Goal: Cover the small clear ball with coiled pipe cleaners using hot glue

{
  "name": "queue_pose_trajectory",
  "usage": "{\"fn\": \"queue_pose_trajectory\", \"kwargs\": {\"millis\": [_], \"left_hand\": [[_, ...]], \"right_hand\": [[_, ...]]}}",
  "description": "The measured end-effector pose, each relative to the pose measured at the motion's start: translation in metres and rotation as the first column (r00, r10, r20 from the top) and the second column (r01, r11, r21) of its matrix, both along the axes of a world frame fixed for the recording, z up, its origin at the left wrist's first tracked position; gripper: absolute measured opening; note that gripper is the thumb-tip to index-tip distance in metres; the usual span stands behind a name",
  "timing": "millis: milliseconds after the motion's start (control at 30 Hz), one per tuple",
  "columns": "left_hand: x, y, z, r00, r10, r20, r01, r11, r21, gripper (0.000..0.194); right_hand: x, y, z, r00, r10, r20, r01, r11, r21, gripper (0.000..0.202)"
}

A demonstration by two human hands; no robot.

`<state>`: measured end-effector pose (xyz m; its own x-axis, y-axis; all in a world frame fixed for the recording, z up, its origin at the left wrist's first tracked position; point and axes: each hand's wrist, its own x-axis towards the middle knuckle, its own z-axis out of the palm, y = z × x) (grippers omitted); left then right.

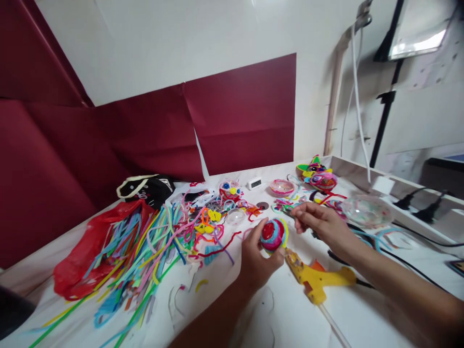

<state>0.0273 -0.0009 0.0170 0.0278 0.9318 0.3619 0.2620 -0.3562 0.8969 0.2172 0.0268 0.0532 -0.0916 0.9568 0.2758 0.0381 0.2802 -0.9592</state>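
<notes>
My left hand (256, 258) is closed around a small ball wrapped in fuzzy pipe cleaner (272, 234), with rings of red, light blue, pink and yellow. To its right, my right hand (321, 224) is raised with its fingers pinched together, apart from the ball. Something small and dark shows at the fingertips, too blurred to name. Below the right hand a yellow hot glue gun (319, 279) lies on the white table, its nozzle close to the ball and a clear glue stick (333, 325) coming out of its back.
Left lies a heap of colourful pipe cleaners (155, 256) by a red plastic bag (78, 261) and a black pouch (152, 191). Farther back are a decorated figure (230, 189), a small digital clock (254, 183) and clear bowls (368, 211). Black cables run along the right.
</notes>
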Motion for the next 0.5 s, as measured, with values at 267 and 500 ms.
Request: {"fn": "queue_pose_trajectory", "kwargs": {"millis": [267,500], "left_hand": [[0.000,-0.001,-0.006,0.994,-0.043,-0.101,0.059,0.985,0.162,0.075],[0.000,-0.008,-0.003,0.986,-0.051,-0.159,0.096,0.952,0.291,0.081]], "right_hand": [[-0.007,0.080,-0.008,0.925,0.103,0.365,-0.141,0.987,0.079,0.028],[-0.030,0.132,-0.034,0.621,0.068,0.781,-0.310,0.936,0.165,0.022]]}}
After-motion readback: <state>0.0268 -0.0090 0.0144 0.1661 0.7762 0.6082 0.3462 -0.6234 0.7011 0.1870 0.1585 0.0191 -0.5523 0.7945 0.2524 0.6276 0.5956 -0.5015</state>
